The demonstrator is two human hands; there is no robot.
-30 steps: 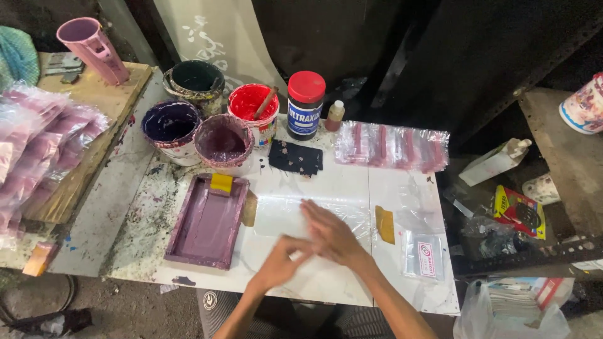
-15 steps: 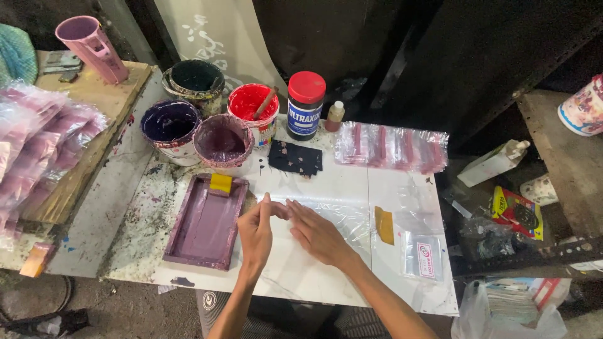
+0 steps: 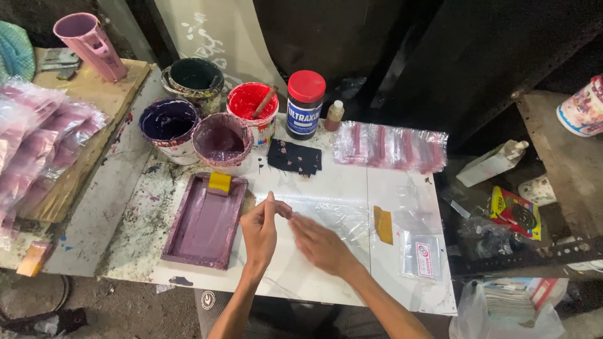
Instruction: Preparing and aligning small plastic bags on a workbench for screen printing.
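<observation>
While our left hand (image 3: 259, 232) stands on its edge with fingers straight and close together, our right hand (image 3: 319, 243) lies flat with fingers spread on the clear plastic sheet (image 3: 339, 216). That sheet lies on the white table (image 3: 326, 182), just right of the purple tray (image 3: 206, 221).

Single head-worn view, looking steeply down and forward from above near edge of surface (image 3: 326, 182). Close range: both forearms enter from bottom, hands mid-frame. Far side takes in pots (image 3: 207, 119) and dark wall at top; shelf (image 3: 565, 157) at right edge, floor at bottom left.
</observation>
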